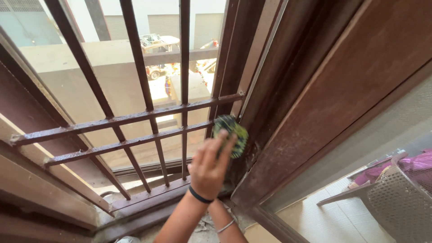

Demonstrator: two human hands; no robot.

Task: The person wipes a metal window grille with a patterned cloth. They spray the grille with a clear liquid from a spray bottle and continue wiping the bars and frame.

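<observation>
Low in the centre of the frame, the right hand (pixel 209 167) presses a green scrubbing pad (pixel 231 135) against the brown window frame (pixel 288 135) beside the grille (pixel 135 119) (left hand hidden, only its bangled wrist shows), with dust remaining on bars and sill, so cleaning seems unfinished.

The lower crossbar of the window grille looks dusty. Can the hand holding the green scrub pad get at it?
Probably yes. The hand holds the green scrub pad right at the lower crossbar's right end, on the room side, and nothing visible lies between.
</observation>
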